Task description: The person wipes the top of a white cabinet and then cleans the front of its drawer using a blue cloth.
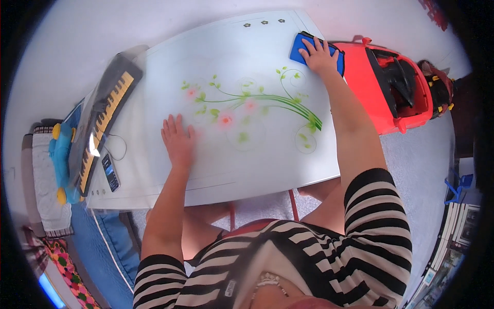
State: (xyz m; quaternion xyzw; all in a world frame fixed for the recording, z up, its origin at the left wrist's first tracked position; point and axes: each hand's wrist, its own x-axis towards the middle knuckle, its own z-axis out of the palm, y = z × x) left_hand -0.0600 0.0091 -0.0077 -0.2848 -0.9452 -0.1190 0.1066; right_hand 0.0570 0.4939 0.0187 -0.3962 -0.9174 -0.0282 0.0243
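Note:
My left hand (178, 140) lies flat on the glossy white table (206, 170), fingers spread, with nothing in it. Next to it, pink blossoms and green vines are printed on the tabletop. Stretched out to the far right corner, my right hand (321, 55) rests on top of a flat blue thing with a black edge (298, 50). Its fingers are apart and lie across the blue surface. Whether this is a pouch or a folded cloth, I cannot tell; my hand covers its middle.
A black keyboard (110, 103) lies slantwise along the table's left side. A phone (110, 173) and a thin cable (125, 149) are beside it. A red toy car (368, 82) stands against the right side. Beyond the left edge are a blue-and-yellow toy (62, 154) and blue bedding (98, 247).

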